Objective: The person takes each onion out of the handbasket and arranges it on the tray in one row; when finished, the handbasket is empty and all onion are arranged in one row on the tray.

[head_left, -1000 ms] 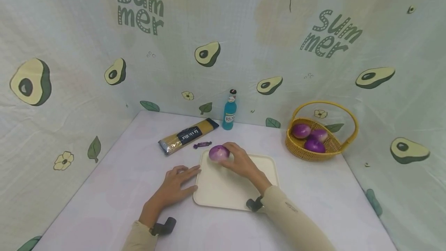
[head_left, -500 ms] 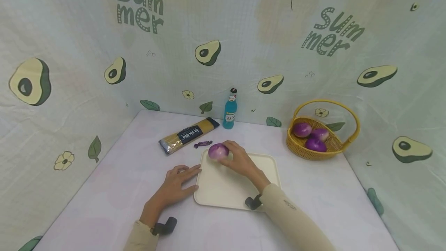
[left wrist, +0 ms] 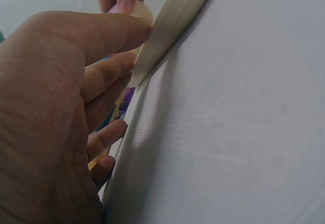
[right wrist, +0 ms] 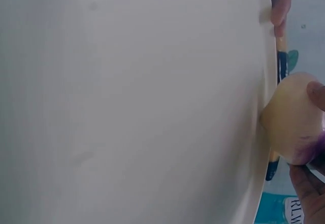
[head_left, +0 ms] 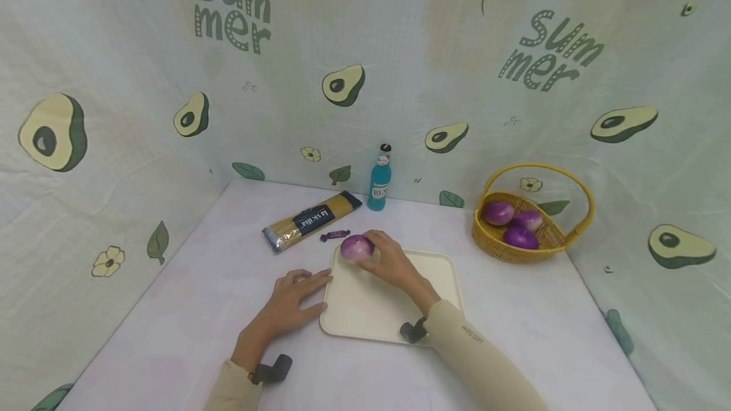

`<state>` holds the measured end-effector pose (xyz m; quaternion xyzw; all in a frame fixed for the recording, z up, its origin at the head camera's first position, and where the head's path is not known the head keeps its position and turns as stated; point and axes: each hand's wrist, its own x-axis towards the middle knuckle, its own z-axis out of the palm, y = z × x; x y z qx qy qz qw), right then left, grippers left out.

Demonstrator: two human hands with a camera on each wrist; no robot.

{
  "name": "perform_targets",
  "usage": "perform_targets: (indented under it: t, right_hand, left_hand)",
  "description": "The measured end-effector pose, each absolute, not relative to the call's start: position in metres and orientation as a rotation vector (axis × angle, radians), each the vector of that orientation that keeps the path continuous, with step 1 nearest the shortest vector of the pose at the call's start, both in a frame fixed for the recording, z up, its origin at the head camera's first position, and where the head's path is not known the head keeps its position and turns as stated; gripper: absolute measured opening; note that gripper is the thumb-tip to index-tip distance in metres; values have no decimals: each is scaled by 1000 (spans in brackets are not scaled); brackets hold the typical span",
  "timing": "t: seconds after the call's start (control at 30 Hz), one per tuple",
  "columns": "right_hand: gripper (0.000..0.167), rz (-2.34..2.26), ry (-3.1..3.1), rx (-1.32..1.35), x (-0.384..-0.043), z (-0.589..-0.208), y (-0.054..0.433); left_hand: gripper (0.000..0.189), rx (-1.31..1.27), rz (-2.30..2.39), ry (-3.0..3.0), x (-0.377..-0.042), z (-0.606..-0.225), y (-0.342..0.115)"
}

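In the head view my right hand (head_left: 393, 263) grips a purple-and-white turnip (head_left: 356, 248) over the back left corner of a cream rectangular tray (head_left: 394, 309). Its pale, tapered underside shows in the right wrist view, where the turnip (right wrist: 294, 117) is at the tray's rim (right wrist: 269, 66) with fingertips on either side. My left hand (head_left: 291, 305) is at the tray's left edge, fingers fairly straight. The left wrist view has the left thumb (left wrist: 114, 31) and a finger touching the tray's rim (left wrist: 170, 28).
A wicker basket (head_left: 497, 247) with an arched handle holds several purple turnips (head_left: 520, 238) at the right. Behind the tray lie a spaghetti pack (head_left: 313, 221) and a small purple wrapped candy (head_left: 335, 234). A blue bottle (head_left: 379, 186) stands near the printed cloth wall.
The whole head view shifts slightly. Both hands, the turnip and the tray keep nearly the same places; the turnip stays in my right hand.
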<state>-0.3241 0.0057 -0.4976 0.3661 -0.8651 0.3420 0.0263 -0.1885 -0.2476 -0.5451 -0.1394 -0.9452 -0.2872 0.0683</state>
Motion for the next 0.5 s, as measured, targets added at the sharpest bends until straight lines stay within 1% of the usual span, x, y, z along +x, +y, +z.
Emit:
perform_targets:
  t: [0.5]
  right_hand:
    - [64, 1076, -2665, 1115, -323, -498, -3]
  left_hand:
    - [59, -409, -853, -2855, -189, -546, -248]
